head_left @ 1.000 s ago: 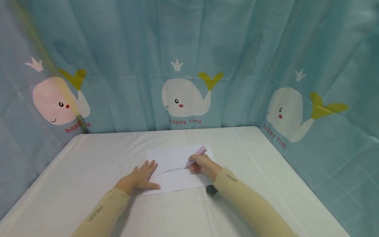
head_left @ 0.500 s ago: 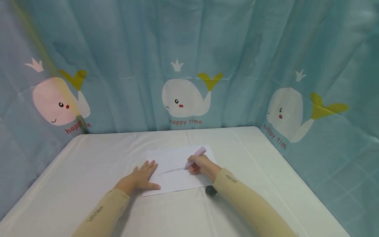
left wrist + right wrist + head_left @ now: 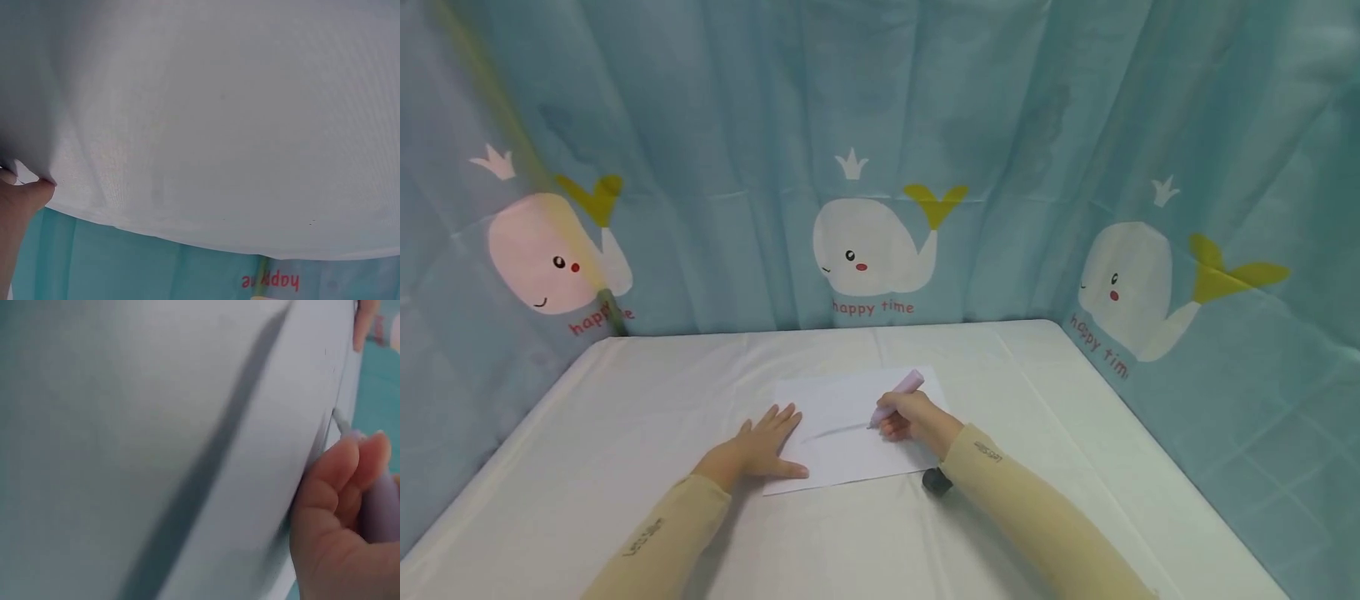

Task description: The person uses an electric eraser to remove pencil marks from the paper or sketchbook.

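A white sheet of paper point(image 3: 842, 462) lies on the white table, with a faint grey line point(image 3: 835, 432) across its middle. Spread flat, the left hand point(image 3: 760, 450) rests on the paper's left edge; part of it point(image 3: 19, 212) shows at the left of the left wrist view. The right hand point(image 3: 917, 418) grips a pale purple marker point(image 3: 908, 383), its tip at the right end of the line. In the right wrist view, the right hand point(image 3: 344, 519) pinches the marker point(image 3: 381, 509) between thumb and fingers, tip down at the paper.
A small dark round object point(image 3: 936, 481) lies just below the paper's lower right edge, beside the right sleeve point(image 3: 1030, 508). The white tablecloth point(image 3: 662, 400) extends around the paper. Blue curtains point(image 3: 737, 250) printed with whales stand behind the table and at its sides.
The marker tip has shifted very slightly left and back right near the line's end. The left hand keeps its place on the paper, and the head view has shifted slightly.
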A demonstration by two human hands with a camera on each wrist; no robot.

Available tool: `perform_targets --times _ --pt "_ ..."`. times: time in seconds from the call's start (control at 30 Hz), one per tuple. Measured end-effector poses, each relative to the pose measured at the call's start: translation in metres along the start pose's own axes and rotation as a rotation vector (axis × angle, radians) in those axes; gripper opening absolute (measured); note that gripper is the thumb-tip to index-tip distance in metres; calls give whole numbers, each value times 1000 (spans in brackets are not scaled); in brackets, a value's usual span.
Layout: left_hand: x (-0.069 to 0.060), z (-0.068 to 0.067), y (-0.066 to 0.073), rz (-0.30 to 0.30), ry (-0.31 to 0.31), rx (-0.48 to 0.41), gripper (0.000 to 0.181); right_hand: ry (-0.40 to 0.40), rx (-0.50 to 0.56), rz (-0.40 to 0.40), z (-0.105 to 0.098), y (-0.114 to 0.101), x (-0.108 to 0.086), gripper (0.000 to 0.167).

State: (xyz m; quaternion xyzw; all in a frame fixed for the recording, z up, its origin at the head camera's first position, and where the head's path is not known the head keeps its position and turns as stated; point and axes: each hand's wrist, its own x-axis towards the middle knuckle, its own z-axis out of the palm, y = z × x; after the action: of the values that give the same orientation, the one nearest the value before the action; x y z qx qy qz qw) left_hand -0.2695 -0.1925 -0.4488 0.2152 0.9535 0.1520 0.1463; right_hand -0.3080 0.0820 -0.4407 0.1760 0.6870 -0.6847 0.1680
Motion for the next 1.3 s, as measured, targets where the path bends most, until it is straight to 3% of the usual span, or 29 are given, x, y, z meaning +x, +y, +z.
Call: perform_targets --times 1.3 --pt "-3 -4 6 9 -1 -16 106 5 -19 4 0 -3 0 16"
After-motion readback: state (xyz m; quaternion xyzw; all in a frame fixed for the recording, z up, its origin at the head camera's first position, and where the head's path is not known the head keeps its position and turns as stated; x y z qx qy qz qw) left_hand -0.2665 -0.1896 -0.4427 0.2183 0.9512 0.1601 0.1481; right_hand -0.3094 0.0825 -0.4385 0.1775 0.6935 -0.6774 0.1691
